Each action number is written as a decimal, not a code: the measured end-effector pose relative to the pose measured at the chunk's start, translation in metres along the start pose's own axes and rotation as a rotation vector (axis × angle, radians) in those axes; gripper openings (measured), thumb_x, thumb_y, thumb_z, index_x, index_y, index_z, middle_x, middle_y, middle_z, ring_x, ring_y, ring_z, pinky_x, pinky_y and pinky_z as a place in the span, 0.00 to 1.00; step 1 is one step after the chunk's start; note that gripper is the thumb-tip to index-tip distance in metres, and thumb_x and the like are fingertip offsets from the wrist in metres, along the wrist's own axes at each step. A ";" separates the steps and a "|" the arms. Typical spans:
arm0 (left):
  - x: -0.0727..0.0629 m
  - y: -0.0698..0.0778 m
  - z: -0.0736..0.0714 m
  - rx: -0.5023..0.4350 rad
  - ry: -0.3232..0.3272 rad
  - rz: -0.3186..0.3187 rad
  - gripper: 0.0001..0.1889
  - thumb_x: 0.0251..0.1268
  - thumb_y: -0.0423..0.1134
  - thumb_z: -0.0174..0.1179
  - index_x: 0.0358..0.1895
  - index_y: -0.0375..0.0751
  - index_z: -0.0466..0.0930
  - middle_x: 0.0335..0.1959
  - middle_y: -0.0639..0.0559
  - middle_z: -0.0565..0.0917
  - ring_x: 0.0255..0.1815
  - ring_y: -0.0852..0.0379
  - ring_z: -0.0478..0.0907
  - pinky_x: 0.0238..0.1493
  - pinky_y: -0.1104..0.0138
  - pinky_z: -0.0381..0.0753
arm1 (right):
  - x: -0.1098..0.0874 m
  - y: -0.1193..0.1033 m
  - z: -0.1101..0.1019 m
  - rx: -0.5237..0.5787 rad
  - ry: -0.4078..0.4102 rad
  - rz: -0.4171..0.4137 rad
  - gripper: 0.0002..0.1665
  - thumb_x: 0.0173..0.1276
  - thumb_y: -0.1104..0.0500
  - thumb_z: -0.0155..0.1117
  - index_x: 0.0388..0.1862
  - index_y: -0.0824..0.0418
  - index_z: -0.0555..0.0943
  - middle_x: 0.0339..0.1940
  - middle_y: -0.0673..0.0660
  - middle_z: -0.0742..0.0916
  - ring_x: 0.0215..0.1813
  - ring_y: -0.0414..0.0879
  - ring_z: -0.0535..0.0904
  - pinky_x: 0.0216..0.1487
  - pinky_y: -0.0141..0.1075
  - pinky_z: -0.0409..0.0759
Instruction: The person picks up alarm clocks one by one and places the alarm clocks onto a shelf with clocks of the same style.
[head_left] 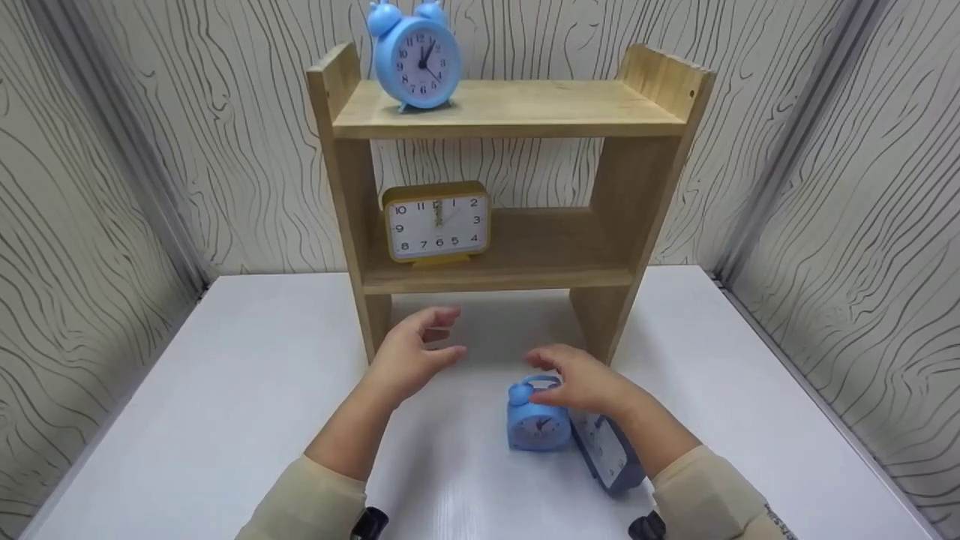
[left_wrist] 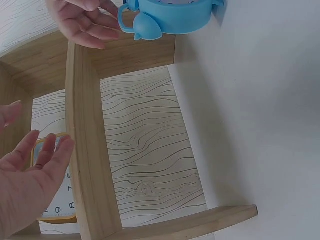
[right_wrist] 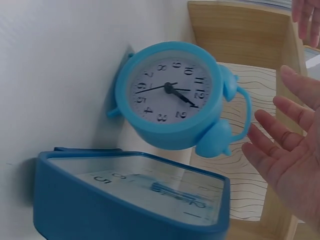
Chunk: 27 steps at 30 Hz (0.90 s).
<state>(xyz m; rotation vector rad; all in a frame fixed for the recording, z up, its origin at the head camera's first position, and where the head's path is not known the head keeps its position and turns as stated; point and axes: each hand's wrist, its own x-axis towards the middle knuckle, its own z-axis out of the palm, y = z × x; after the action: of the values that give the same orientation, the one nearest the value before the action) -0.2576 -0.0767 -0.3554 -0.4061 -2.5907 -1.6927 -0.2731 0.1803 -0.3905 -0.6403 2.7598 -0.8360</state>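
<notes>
My right hand (head_left: 581, 382) hovers over a light-blue twin-bell alarm clock (head_left: 538, 433) standing on the table. In the right wrist view, its loosely spread fingers (right_wrist: 270, 142) are close to the clock's handle (right_wrist: 246, 112), and a gap shows between them. Beside that clock stands a dark-blue rectangular clock (head_left: 624, 469), set at an angle under my right forearm. My left hand (head_left: 409, 356) is in the air before the wooden shelf (head_left: 495, 280), below its middle board. Its fingers are relaxed, with nothing in the palm (left_wrist: 25, 190).
On the middle board, at the left, sits a yellow rectangular clock (head_left: 439, 225). Another light-blue twin-bell clock (head_left: 418, 64) is on the top board's left end. Wood-grain patterned walls (head_left: 847, 187) enclose the white table (head_left: 225, 360) at the back and sides.
</notes>
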 end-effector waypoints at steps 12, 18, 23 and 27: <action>-0.003 -0.005 0.005 0.024 -0.030 -0.011 0.23 0.54 0.38 0.65 0.55 0.46 0.73 0.53 0.50 0.76 0.56 0.50 0.73 0.53 0.59 0.76 | 0.001 0.003 0.018 -0.113 -0.032 0.034 0.35 0.52 0.54 0.71 0.60 0.54 0.71 0.59 0.56 0.76 0.62 0.56 0.68 0.60 0.54 0.67; -0.005 -0.007 0.006 0.032 -0.034 -0.020 0.23 0.54 0.40 0.65 0.55 0.46 0.73 0.53 0.50 0.76 0.57 0.50 0.72 0.52 0.59 0.76 | 0.001 0.005 0.025 -0.122 -0.037 0.035 0.38 0.50 0.56 0.72 0.62 0.56 0.69 0.56 0.59 0.77 0.59 0.57 0.71 0.56 0.55 0.70; -0.005 -0.009 0.006 0.025 -0.040 -0.027 0.24 0.53 0.41 0.65 0.55 0.46 0.73 0.53 0.50 0.76 0.57 0.48 0.72 0.52 0.58 0.76 | 0.002 0.005 0.028 -0.148 -0.027 0.042 0.36 0.50 0.57 0.72 0.60 0.57 0.70 0.53 0.59 0.79 0.56 0.57 0.73 0.54 0.56 0.72; -0.005 -0.008 0.007 0.026 -0.044 -0.028 0.23 0.54 0.40 0.65 0.55 0.46 0.74 0.52 0.50 0.76 0.57 0.48 0.72 0.52 0.58 0.76 | 0.004 0.006 0.029 -0.168 -0.023 0.044 0.35 0.50 0.58 0.72 0.58 0.57 0.71 0.52 0.57 0.80 0.55 0.56 0.74 0.54 0.55 0.72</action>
<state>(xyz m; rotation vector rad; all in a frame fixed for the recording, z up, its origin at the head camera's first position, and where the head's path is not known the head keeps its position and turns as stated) -0.2533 -0.0743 -0.3667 -0.4128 -2.6581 -1.6754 -0.2705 0.1685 -0.4179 -0.6105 2.8324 -0.5887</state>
